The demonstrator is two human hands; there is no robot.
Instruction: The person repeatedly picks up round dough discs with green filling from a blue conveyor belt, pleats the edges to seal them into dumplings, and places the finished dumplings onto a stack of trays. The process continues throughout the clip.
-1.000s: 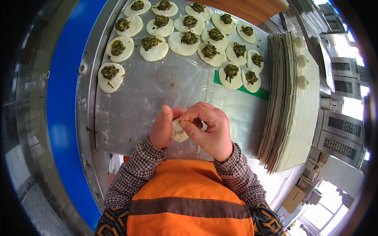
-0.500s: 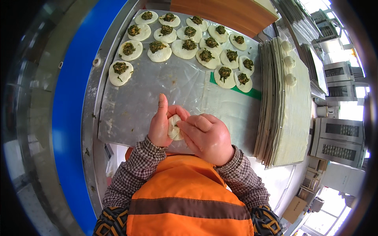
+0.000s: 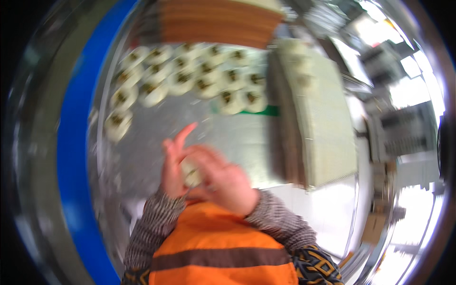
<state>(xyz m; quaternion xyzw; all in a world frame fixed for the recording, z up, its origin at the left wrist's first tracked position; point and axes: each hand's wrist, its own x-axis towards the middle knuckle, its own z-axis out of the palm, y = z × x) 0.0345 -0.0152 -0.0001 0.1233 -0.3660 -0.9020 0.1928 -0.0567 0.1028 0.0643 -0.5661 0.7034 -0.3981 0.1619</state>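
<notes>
A small, rounded piece of pale dough [image 3: 192, 175] sits between the two bare hands, low over the near part of the grey metal worktop [image 3: 152, 128]. The left hand [image 3: 175, 166] appears cupped against one side of the dough, its thumb and at least one finger sticking up and apart; the right hand [image 3: 224, 179] lies over the other side with its fingers reaching across toward the left palm. Motion blur hides the right fingertips, so I cannot tell whether they pinch the dough's edge or only press on it. The step in hand looks like closing and rounding a dough parcel, though whether its top is sealed cannot be made out. At the far side of the worktop lie rows of flat white dough rounds [image 3: 154, 96], each topped with a dark green, chopped filling [image 3: 151, 87] and not yet folded; the nearest right-hand ones lie by a green strip [image 3: 268, 110]. To the right stands a tall stack of thin sheets with a pale, cloth-like top [image 3: 327, 123], bearing a few blurred whitish lumps [image 3: 305, 83]. As I judge it, the next move calls for steady support from the left palm while the right fingers gather any loose rim inward, gently enough not to tear the dough.
</notes>
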